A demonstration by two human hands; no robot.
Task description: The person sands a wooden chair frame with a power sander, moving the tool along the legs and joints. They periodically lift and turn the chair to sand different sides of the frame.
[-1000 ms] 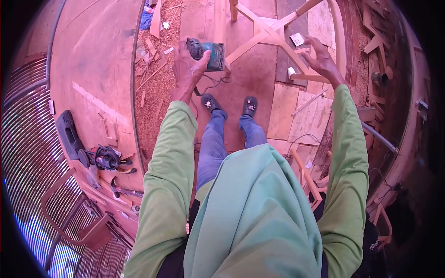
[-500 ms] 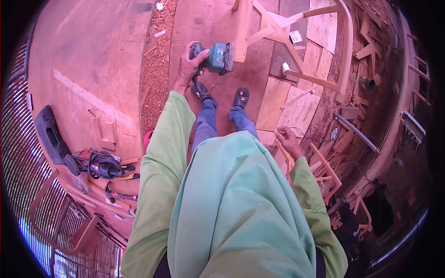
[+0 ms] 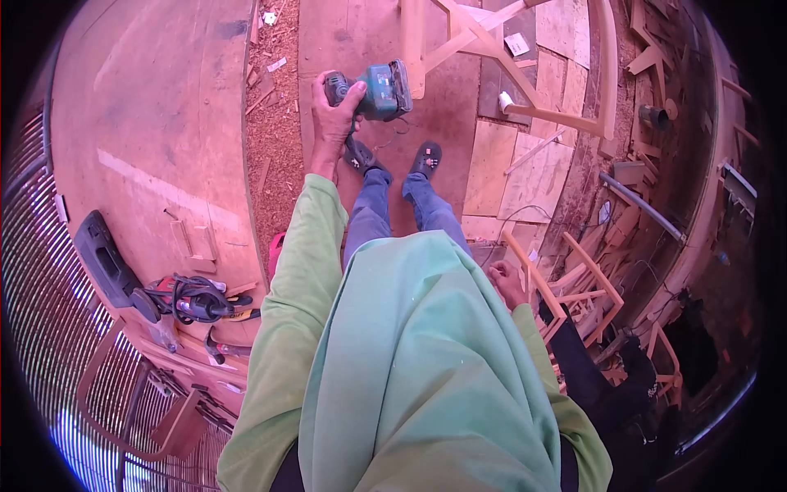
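Note:
My left hand is wrapped round a teal electric sander, held out ahead with its flat pad turned to the right. The pad's face is right beside the end of a pale wooden leg, part of a chair-like wooden frame. My right hand is low by my right side, partly covered by the green cloth over my front. Its fingers look curled inward, and I cannot tell what is in them. A wooden frame piece is close beside it.
At left a wooden board bears a corded red power tool, a dark case and a hammer. Wood scraps lie along the right. A person in dark clothing is at lower right. My shoes stand ahead.
My right hand has drawn back toward my body. The sander has shifted slightly up and left in view, still beside the leg. More of the person in dark clothing shows at lower right.

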